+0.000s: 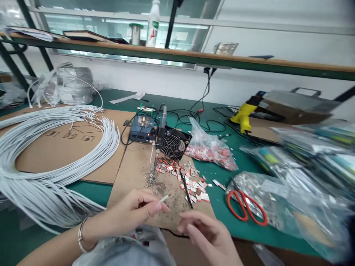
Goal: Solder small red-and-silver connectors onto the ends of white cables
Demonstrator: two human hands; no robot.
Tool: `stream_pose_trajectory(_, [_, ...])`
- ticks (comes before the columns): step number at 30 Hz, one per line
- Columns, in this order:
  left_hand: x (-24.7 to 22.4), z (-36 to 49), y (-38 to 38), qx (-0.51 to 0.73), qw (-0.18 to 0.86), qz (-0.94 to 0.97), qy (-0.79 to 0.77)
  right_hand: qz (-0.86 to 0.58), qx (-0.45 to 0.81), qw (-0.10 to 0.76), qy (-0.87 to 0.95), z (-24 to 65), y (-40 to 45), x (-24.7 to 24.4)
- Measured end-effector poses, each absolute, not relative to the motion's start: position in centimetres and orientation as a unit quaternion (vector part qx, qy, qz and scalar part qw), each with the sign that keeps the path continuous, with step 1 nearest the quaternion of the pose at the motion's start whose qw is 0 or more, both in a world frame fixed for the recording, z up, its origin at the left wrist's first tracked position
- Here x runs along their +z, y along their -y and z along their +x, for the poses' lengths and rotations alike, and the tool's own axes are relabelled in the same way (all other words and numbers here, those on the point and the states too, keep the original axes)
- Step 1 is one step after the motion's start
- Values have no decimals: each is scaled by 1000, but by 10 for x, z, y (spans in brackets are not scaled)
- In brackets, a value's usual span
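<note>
My left hand (135, 210), with a bracelet on its wrist, pinches a short white cable end (164, 198) between thumb and fingers. The tip of the cable end sticks out toward the upper right. My right hand (208, 234) hovers to the right with loosely bent fingers, and I see nothing in it. Beyond both hands, small white-and-red rectangular parts (195, 188) lie scattered on a cardboard sheet (133, 173). A thin black stick-like tool (186, 189) lies across them. Small metal bits (151, 179) are heaped left of the parts.
A large coil of white cables (111, 136) covers the left side. Behind the parts stand a blue soldering station (142, 129) and a black fan (173, 144). Red-handled scissors (246, 208), plastic bags (277, 199) and a yellow heat gun (245, 114) occupy the right. A shelf (188, 55) spans above.
</note>
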State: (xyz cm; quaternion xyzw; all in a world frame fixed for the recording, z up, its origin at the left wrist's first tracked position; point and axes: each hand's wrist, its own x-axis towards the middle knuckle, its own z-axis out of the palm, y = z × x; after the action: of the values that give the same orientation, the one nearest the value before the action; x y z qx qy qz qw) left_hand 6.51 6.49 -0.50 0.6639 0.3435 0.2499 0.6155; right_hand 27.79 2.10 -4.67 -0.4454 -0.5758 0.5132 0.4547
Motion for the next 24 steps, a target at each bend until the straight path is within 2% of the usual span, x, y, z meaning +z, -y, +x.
stream_pose_trajectory(2, [-16, 68, -61, 239, 631, 647, -355, -445, 481, 489, 576, 258, -27, -43])
stream_pose_trajectory(7, [-22, 62, -54, 213, 671, 611, -362, -445, 449, 504, 589, 233, -36, -37])
stream_pose_trajectory(12, [-20, 60, -48, 191, 667, 617, -371, -433, 481, 508, 569, 237, -32, -36])
stream_pose_trajectory(16, [-23, 65, -46, 220, 655, 616, -378, -392, 548, 524, 521, 235, -31, -36])
stream_pose_trajectory(20, [-24, 66, -45, 238, 673, 599, -364, -311, 629, 601, 382, 232, -40, -36])
stream_pose_trajectory(22, [-23, 64, -44, 245, 685, 578, -371, -285, 618, 662, 313, 234, -44, -37])
stream_pose_trajectory(24, [-21, 61, -43, 259, 699, 552, -374, -303, 574, 678, 345, 236, -45, -40])
